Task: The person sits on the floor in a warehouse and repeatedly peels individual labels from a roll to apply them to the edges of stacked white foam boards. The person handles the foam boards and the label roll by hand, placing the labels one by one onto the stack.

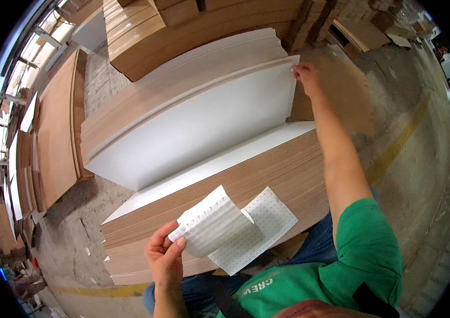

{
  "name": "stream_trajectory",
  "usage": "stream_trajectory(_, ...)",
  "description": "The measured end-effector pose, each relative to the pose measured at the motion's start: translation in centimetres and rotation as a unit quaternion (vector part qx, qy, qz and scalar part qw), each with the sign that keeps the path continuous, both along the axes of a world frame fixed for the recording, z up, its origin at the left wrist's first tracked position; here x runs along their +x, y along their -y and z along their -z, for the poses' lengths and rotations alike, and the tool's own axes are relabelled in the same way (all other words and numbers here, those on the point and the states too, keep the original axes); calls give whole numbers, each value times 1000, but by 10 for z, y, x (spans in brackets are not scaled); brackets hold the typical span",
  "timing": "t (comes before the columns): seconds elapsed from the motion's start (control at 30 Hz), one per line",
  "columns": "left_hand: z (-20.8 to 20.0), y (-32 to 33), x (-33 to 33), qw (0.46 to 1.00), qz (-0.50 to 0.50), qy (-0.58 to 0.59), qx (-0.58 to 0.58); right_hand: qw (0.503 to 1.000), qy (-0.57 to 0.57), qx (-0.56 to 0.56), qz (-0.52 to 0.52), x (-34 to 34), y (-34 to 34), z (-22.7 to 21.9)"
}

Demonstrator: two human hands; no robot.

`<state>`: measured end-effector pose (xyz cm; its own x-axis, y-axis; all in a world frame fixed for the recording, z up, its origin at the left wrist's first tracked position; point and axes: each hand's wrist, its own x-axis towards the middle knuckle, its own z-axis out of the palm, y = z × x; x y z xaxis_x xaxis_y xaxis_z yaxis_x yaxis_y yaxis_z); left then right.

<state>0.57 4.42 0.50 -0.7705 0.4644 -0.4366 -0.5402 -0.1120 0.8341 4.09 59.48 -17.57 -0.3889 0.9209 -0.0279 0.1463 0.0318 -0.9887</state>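
My left hand (pixel 166 252) grips one end of a white sheet of stickers (pixel 209 220) between thumb and fingers. The sheet bends back under itself, and a part with small grey marks hangs to the right. At the far right my right hand (pixel 307 77) is at the upper corner of a white-faced board (pixel 203 111), fingers pinched together against its edge. Whatever lies between those fingertips is too small to tell. That board leans on edge against a row of similar boards (pixel 182 74). Nearer me, a thick stack of brown-edged boards (pixel 219 175) has a white top face.
Large brown cartons (pixel 193 32) stand behind the boards. To the left, a pile of brown panels (pixel 58 132) rests on the concrete floor. A flat piece of cardboard (pixel 341 95) lies beyond my right arm, near a yellow floor line (pixel 402 138).
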Motion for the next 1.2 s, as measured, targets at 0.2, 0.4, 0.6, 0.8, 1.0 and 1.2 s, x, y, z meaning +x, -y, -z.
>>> stream_trajectory(0.2, 2, 0, 0, 1000, 5, -5, 7, 984, 74, 146, -70, -17, 27, -2)
stream_trajectory(0.4, 2, 0, 0, 1000, -3, -3, 12, 941, 135, 304, -63, -45, 63, -6)
stream_trajectory(0.6, 1, 3, 0, 1000, 7, -10, 8, 938, 183, 294, 21, -18, 33, -3)
stream_trajectory(0.8, 1, -1, 1, 1000, 0, 2, 1, 980, 185, 71, 35, -13, 12, -17)
stream_trajectory(1.0, -1, 0, 1, 1000, 8, -3, 8, 990, 132, -43, 8, -11, -2, -12)
stream_trajectory(1.2, -3, 7, 2, 999, 24, -19, 25, 991, 128, 22, 33, -11, 9, 6)
